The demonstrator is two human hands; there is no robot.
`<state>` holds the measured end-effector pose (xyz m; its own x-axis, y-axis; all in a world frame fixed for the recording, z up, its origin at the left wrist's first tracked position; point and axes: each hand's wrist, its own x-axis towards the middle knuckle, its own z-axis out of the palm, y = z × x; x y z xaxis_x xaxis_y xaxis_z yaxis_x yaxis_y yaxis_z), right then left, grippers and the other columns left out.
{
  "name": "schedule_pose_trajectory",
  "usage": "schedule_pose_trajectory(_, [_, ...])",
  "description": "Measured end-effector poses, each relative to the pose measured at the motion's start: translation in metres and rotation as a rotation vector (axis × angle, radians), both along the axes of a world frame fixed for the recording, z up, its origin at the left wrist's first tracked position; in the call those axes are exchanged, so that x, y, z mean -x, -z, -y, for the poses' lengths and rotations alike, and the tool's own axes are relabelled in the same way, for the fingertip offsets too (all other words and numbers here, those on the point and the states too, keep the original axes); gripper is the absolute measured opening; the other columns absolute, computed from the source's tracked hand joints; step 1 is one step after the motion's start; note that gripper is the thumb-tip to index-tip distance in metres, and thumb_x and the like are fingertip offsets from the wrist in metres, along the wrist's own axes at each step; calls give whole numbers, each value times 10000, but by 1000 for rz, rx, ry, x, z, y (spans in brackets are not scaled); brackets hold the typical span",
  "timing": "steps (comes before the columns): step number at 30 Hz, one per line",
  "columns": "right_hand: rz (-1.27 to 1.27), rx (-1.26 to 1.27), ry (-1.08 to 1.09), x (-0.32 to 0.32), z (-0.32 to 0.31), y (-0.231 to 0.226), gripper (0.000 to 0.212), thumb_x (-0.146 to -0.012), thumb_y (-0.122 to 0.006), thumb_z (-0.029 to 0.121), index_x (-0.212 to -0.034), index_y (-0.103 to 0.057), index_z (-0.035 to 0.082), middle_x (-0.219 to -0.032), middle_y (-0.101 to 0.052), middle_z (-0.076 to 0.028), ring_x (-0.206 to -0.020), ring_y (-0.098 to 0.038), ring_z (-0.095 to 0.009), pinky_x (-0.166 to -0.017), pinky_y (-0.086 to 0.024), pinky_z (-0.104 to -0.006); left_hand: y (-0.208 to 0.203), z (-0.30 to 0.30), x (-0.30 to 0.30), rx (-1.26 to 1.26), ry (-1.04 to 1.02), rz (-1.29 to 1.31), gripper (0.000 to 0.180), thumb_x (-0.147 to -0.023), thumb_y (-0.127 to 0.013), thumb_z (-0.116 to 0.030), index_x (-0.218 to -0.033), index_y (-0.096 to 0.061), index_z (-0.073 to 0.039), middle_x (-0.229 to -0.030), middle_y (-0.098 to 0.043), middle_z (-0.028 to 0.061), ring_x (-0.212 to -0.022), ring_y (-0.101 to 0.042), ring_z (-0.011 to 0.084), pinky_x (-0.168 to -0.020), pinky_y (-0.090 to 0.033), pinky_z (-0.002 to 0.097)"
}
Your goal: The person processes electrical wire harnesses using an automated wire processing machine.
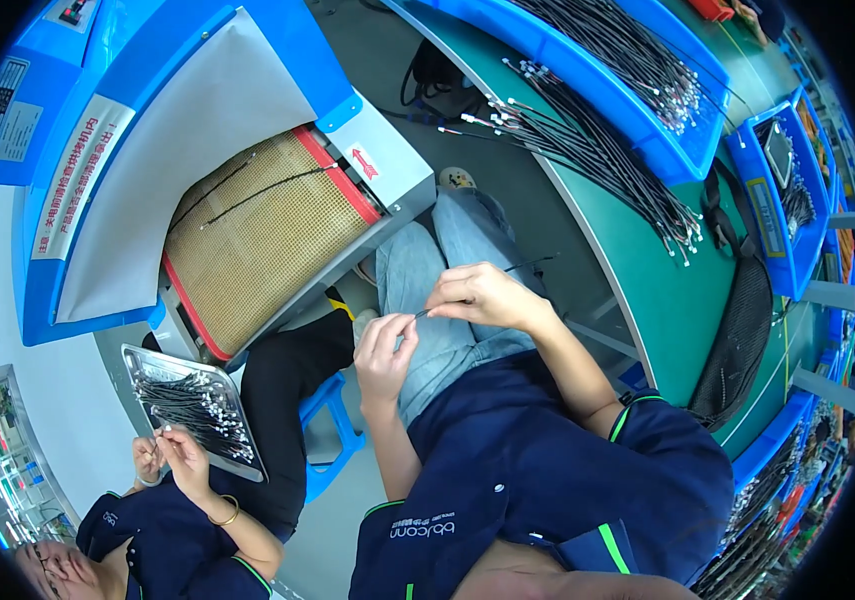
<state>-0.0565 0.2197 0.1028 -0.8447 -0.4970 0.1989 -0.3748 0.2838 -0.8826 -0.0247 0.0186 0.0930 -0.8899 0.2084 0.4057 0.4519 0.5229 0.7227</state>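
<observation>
Over the lap, the left hand (384, 350) and the right hand (482, 295) each pinch one thin black cable (507, 270) between fingertips; its near end is hidden inside the fingers and too small to read. The cable's long axis runs from the hands up and right toward the green table (647, 290). Two loose cables lie on the mesh conveyor belt (247, 250). A co-worker's two hands (172, 450) work beside one metal tray (147, 360) of cables, too many to count.

Your lap is open; the green curved workbench (647, 280) hems you right, the mesh-belt conveyor machine (257, 240) left.
</observation>
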Motion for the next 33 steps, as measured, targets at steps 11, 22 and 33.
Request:
schedule_pose_trajectory(11, [170,-134,56,7,-26,-5,149,-805,-674,123,-927,-653,40,-854,-642,-87,-774,-639,-242,-668,-506,-332,13,25,1,5,-145,137,191,-699,-667,67,-850,-590,-21,-804,-609,94,-723,-612,231,-625,-499,317])
schedule_pose_trajectory(22, [108,-81,150,5,-26,-1,115,-799,-684,78,-907,-686,38,-855,-639,-76,-774,-631,-205,-670,-511,-302,24,36,0,-146,-218,327,190,-780,-663,43,-956,-606,0,-870,-627,79,-715,-613,140,-664,-506,259])
schedule_pose_trajectory(33, [119,-117,146,5,4,7,123,-798,-676,76,-907,-679,20,-828,-618,-97,-745,-621,-233,-658,-507,-312,52,-21,-10,-1133,-201,807,240,-878,-629,-48,-1108,-581,1,-931,-631,56,-805,-593,85,-712,-488,215])
